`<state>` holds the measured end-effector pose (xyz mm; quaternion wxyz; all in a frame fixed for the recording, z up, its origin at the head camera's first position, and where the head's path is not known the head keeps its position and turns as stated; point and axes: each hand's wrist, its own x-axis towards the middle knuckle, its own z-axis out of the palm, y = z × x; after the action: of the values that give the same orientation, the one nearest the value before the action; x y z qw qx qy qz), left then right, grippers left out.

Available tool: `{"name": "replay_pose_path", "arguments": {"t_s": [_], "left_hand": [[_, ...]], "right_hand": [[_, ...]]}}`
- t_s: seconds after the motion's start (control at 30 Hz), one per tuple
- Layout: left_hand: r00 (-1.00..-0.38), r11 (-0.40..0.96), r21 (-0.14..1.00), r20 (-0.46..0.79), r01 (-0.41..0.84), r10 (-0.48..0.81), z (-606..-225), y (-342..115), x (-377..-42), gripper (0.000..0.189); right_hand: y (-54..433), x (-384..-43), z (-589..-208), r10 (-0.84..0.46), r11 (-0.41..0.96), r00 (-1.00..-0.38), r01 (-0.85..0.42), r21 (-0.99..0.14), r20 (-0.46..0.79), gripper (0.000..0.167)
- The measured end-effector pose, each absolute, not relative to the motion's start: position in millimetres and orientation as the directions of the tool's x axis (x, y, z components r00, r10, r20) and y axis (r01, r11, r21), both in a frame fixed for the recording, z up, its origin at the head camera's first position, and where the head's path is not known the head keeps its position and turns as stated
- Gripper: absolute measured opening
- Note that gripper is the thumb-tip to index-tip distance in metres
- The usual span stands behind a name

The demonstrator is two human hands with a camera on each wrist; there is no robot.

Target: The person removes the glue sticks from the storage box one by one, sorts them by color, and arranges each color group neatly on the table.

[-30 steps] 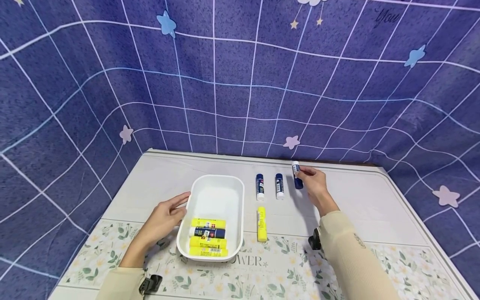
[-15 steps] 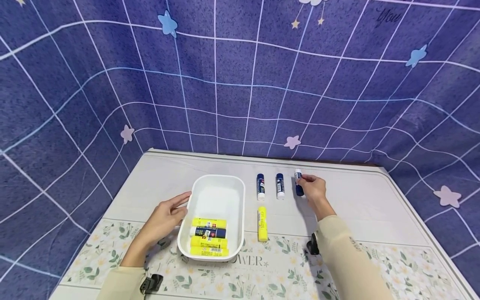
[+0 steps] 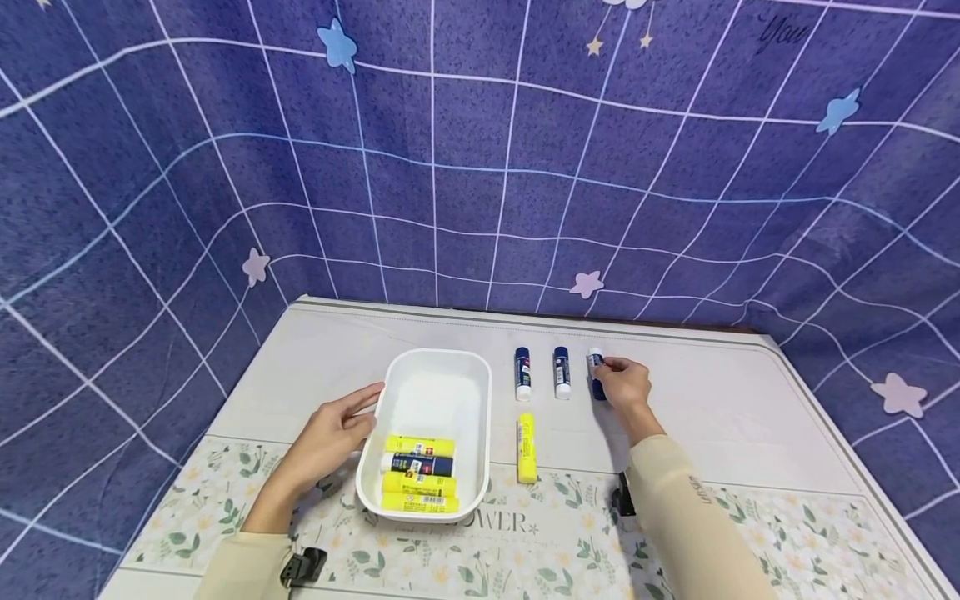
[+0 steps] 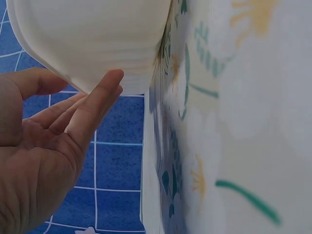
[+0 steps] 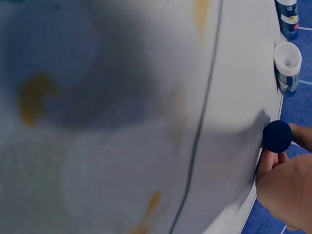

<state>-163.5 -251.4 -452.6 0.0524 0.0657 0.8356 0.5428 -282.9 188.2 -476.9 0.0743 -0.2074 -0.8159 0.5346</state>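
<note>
My left hand (image 3: 330, 433) rests its fairly straight fingertips against the left side of a white plastic tray (image 3: 397, 363); the left wrist view shows the fingers (image 4: 100, 100) at its outer wall. Inside the tray's near half lie several glue sticks, yellow ones (image 3: 418, 485) and a navy one (image 3: 431, 465). With thumb and fingers, my right hand (image 3: 628, 387) pinches a navy-and-white glue stick (image 3: 596, 360), white end away from me, low over the table. Its round navy end (image 5: 277, 136) faces the right wrist camera. The fingers hide part of its barrel.
Left of the held stick lie two navy glue sticks (image 3: 562, 372) (image 3: 522, 373), side by side with white ends toward me. A yellow glue stick (image 3: 527, 448) lies nearer, right of the tray. A purple gridded curtain (image 3: 480, 208) hangs behind the table (image 3: 697, 392).
My right hand has moved toward me and down, bringing its glue stick into line with the two navy ones. The left hand and tray have stayed put.
</note>
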Motion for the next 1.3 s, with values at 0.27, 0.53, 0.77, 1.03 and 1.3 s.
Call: {"name": "replay_pose_path", "arguments": {"t_s": [0.27,0.53,0.77,1.03,1.3], "left_hand": [[-0.986,0.403,0.914,-0.021,0.048,0.165,-451.6,-250.9,-164.0,0.055],[-0.986,0.401,0.915,-0.023,0.045,0.162,-451.3,-250.6,-163.5,0.056],[-0.986,0.399,0.916,-0.017,0.050,0.163,-451.1,-250.9,-163.3,0.055],[-0.986,0.398,0.916,-0.019,0.049,0.165,-451.8,-250.6,-163.0,0.055],[-0.986,0.405,0.913,-0.020,0.050,0.165,-451.7,-250.9,-163.9,0.055]], "right_hand": [[184.1,-281.2,-474.1,0.446,0.403,-0.892,0.271,-0.874,-0.071,0.034],[183.2,-279.9,-473.1,0.430,0.450,-0.901,0.265,-0.853,-0.054,0.035],[183.4,-279.1,-470.9,0.422,0.441,-0.904,0.274,-0.855,-0.072,0.041],[190.6,-280.7,-458.2,0.397,0.430,-0.913,0.278,-0.859,-0.096,0.048],[191.6,-283.6,-443.8,0.373,0.407,-0.925,0.228,-0.884,-0.067,0.047]]}}
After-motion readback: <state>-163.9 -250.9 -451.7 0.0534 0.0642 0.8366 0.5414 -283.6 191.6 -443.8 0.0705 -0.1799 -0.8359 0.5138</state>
